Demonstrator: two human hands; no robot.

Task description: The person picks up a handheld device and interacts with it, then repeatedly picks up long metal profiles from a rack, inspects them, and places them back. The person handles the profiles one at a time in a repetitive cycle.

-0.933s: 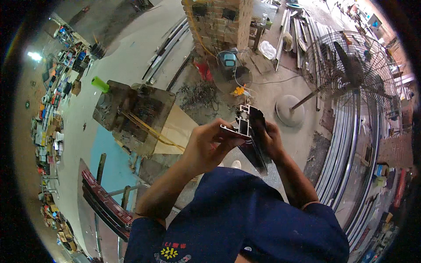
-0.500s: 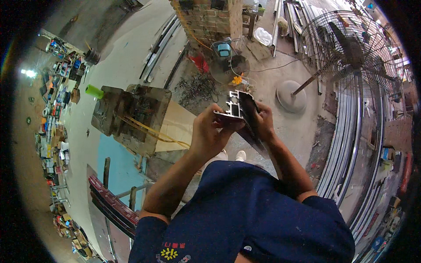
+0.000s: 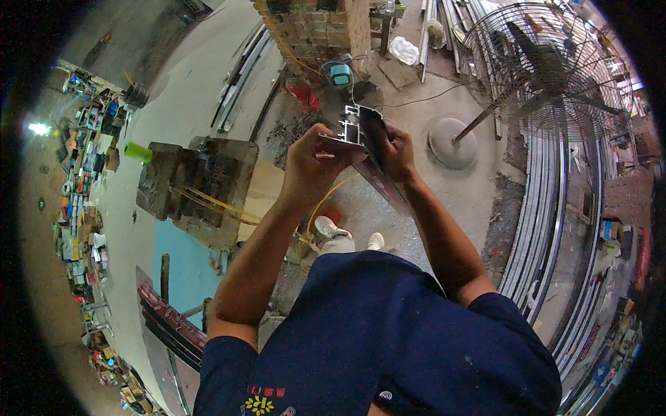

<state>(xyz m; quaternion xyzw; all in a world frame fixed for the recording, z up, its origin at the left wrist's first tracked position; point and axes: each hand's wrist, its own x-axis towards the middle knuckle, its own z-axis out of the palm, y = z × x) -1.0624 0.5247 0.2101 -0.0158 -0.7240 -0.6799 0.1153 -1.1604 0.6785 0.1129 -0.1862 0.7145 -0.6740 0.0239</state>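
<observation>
Both hands grip a long aluminium profile [image 3: 352, 132] out in front of my body. Its bright cut end, with several hollow chambers and flanges, faces up toward me. The length behind it is dark and slants down toward the floor. My left hand [image 3: 307, 161] is closed on the flange at the left side of the cut end. My right hand [image 3: 400, 156] wraps the dark right face, with its fingers partly hidden behind the metal. Whether this is one piece or two fitted together, I cannot tell.
A dark machine [image 3: 198, 184] with yellow hoses stands to the left. At right are a large caged fan [image 3: 548, 76] on a round base [image 3: 452, 143] and long stacked profiles [image 3: 538, 215]. Dark-red profiles [image 3: 166, 315] lie at lower left. A brick pillar [image 3: 316, 35] rises ahead.
Both hands and the profile have moved farther from my body and slightly left. More of my shoes now shows below. The grip looks the same.
</observation>
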